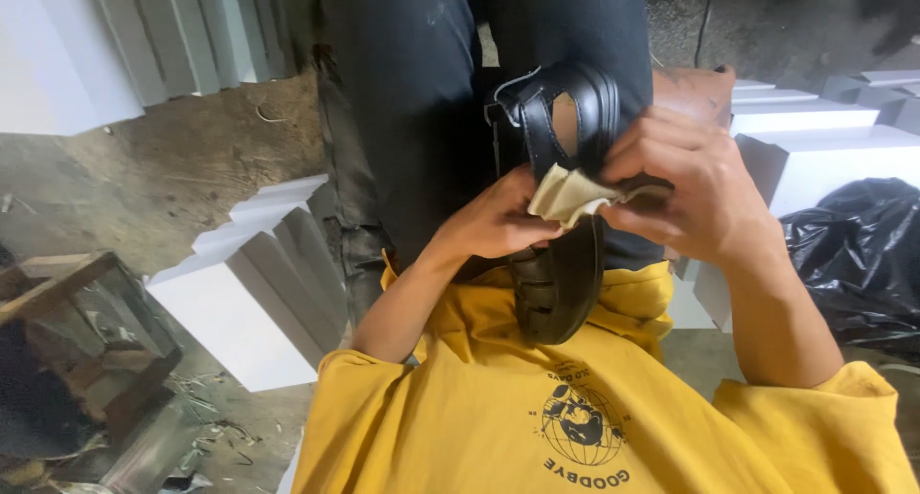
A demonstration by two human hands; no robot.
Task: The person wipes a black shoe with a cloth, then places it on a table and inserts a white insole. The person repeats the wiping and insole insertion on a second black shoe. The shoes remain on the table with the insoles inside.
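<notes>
1. One black sandal (561,264), held over the lap; long axis runs up-down in view, toe end toward the yellow shirt (594,417), strapped heel end away.
2. One pale cloth (567,195) pressed on the sandal's middle.
3. Left hand (498,221) pinches cloth and sandal.
4. Right hand (695,183) grips sandal and cloth.
5. White boxes (254,283) both sides; one black bag (853,254) right.

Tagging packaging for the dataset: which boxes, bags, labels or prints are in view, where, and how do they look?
White boxes: stacked low at left, flat rectangular, plain.
White boxes: right, behind the right hand, plain.
Pale boxes: top left, standing in a row.
Black plastic bag: far right, crumpled, glossy.
Round black print: on the yellow shirt.
No screens or signs.
</notes>
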